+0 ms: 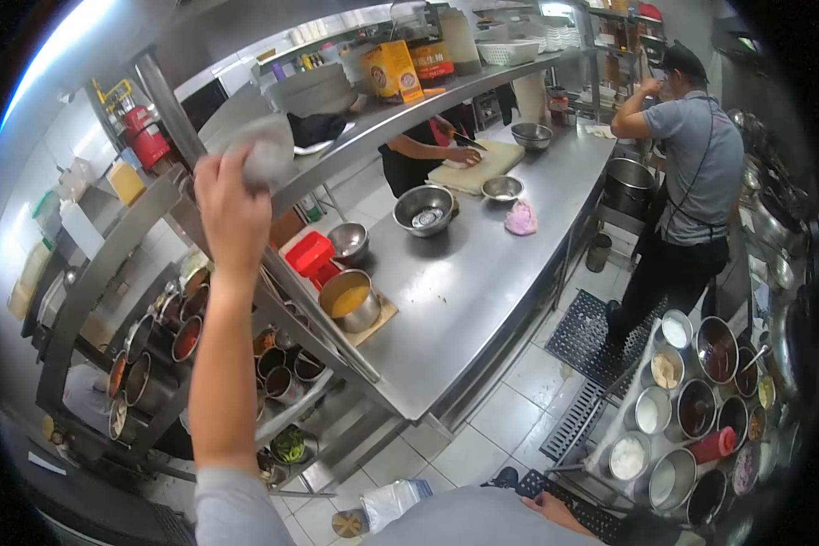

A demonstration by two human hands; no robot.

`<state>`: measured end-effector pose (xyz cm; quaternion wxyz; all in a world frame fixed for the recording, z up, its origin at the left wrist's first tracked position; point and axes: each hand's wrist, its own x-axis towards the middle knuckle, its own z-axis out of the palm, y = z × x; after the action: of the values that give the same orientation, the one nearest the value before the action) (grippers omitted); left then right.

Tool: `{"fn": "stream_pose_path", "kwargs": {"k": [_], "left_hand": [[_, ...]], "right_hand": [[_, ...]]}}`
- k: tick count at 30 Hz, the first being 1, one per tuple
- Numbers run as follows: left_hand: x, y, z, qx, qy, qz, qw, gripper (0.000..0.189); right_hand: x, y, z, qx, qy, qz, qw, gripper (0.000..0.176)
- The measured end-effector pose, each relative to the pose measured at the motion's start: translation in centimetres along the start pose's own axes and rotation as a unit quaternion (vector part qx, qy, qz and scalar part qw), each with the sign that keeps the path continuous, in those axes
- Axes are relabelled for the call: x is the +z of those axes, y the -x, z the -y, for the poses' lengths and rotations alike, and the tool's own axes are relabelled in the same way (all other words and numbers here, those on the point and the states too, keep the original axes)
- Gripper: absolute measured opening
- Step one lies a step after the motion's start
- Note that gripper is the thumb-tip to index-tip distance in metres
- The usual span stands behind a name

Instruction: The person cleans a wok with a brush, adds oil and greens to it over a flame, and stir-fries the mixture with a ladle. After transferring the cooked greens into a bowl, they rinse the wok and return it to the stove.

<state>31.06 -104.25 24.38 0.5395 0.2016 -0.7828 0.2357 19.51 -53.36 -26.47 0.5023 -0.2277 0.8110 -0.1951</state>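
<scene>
My left hand (232, 205) is raised at the left, level with the upper shelf, its fingers closed on a blurred pale grey object (269, 153) whose kind I cannot make out. Behind it on the shelf stand large stacked plates (314, 94) and a folded black cloth (317, 130). Low by my body, my right hand (555, 511) is small and partly hidden; its finger state cannot be told.
On the steel table (419, 337) stand a steel bowl (425, 211), a pot of yellow liquid (348, 303) and a red container (312, 257). Across it, a person cuts on a board (482, 167). Another person (701, 164) stands right, near several condiment pots (696, 408).
</scene>
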Motion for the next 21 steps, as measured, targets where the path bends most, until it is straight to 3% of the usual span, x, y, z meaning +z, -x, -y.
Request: {"fn": "stream_pose_path", "kwargs": {"k": [3,6,7,10,13,16,18,21], "left_hand": [[3.7,-1.1,3.5,-0.061,-0.037,0.175,0.982,0.046],[6.4,-0.2,4.2,-0.023,-0.059,0.128,0.99,0.051],[6.6,-0.1,4.2,-0.05,-0.036,0.138,0.988,0.053],[7.5,1.0,3.9,0.018,-0.131,0.036,0.991,0.054],[7.4,1.0,4.0,0.014,-0.086,-0.013,0.996,0.057],[7.4,1.5,4.1,0.019,-0.07,-0.019,0.997,0.057],[7.6,1.5,4.1,0.019,-0.052,-0.02,0.998,0.058],[7.8,1.4,4.6,0.007,-0.024,-0.029,0.999,0.059]], "right_hand": [[2.5,2.3,-1.5,0.01,-0.063,-0.014,0.998,0.082],[6.7,1.4,-5.0,0.051,-0.136,-0.002,0.989,0.084],[8.2,1.3,-6.6,0.067,-0.158,0.008,0.985,0.082],[6.0,7.8,0.7,0.092,-0.122,-0.034,0.988,0.078],[9.0,9.9,-1.1,0.066,-0.119,-0.084,0.987,0.073],[10.3,13.3,0.3,0.09,-0.123,-0.103,0.983,0.068],[14.3,10.6,-4.7,0.04,-0.196,-0.104,0.974,0.065],[13.8,11.0,-3.4,0.106,-0.181,-0.121,0.97,0.063]]}}
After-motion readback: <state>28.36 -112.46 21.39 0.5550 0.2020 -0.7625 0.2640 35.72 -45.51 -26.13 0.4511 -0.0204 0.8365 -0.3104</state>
